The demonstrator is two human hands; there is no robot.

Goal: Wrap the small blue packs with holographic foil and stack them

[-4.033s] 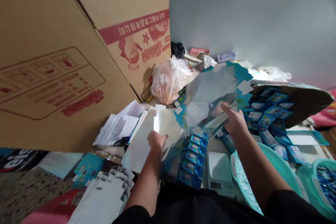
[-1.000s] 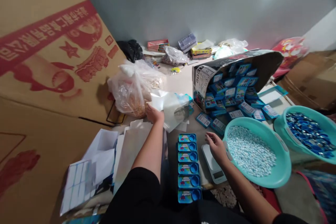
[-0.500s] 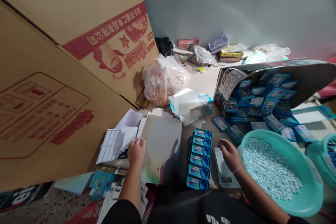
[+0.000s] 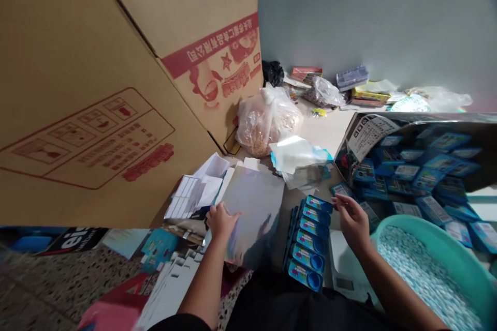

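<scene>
My left hand (image 4: 222, 220) rests at the left edge of a shiny silvery sheet (image 4: 254, 201), thumb spread out over its surface and fingers at the edge. My right hand (image 4: 351, 220) is open, its fingertips close to the far end of a column of blue printed packs (image 4: 310, 240) with round blue spots; whether they touch is hard to tell. Under my right forearm lies a white kitchen scale (image 4: 344, 256), partly covered. White folded cards (image 4: 190, 196) lie left of the sheet.
A teal basin (image 4: 438, 238) of pale blue candies stands at right. Behind it, a tipped carton (image 4: 368, 137) spills blue boxes (image 4: 406, 173). A big cardboard box (image 4: 128, 62) walls the left side. A tied plastic bag (image 4: 267, 124) and clear film (image 4: 301, 160) lie ahead.
The view has turned left, shifting everything rightward. My left hand's thumb has spread over the sheet. My right hand has moved closer to the far end of the blue packs.
</scene>
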